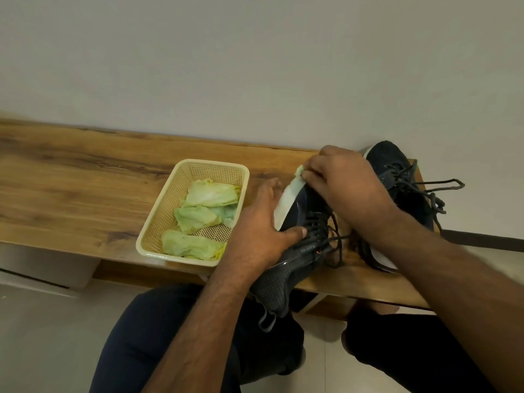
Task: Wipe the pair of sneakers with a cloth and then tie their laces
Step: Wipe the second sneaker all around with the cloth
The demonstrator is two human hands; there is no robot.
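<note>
A dark sneaker [295,251] lies tilted on its side at the front edge of the wooden bench [85,177], its white sole turned to the left and its heel hanging over the edge. My left hand [261,225] grips it at the sole, thumb pressed near the laces. My right hand [340,180] holds a small pale green cloth [299,171] against the toe of the sole. The second dark sneaker [402,180] stands behind to the right. Its laces [436,191] lie loose and untied.
A cream plastic basket [170,211] with several crumpled green cloths [204,211] stands on the bench just left of my left hand. A pale wall rises behind the bench. My knees in dark trousers are below the bench edge.
</note>
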